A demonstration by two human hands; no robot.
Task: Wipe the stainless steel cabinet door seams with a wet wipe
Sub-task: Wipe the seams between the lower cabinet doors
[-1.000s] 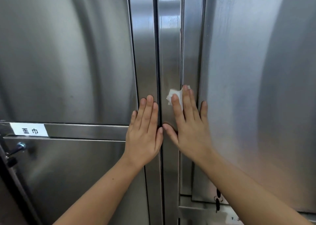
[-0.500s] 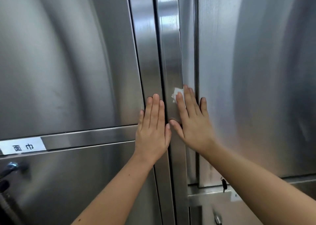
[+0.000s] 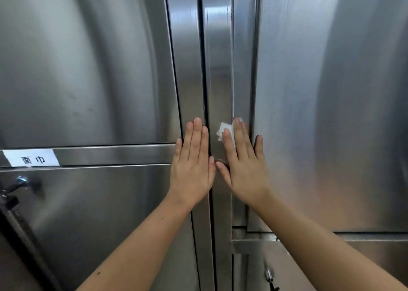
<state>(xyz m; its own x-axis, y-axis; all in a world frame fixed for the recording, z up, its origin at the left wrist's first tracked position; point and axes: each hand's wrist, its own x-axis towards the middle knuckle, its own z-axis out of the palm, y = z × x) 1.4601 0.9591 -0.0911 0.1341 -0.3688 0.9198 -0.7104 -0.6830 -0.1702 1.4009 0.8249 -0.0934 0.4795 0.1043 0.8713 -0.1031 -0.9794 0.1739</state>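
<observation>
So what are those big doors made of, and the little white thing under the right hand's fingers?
The cabinet doors look like brushed stainless steel: silvery grey, with soft streaky reflections. The white wipe pressed under the right hand looks like thin paper or nonwoven cloth, matte and crumpled; its wetness cannot be judged.

head cam | faces forward | close to cabinet doors (image 3: 88, 69)

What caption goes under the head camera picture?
Right hand presses a wet wipe by the cabinet seam; left hand rests flat.
</observation>
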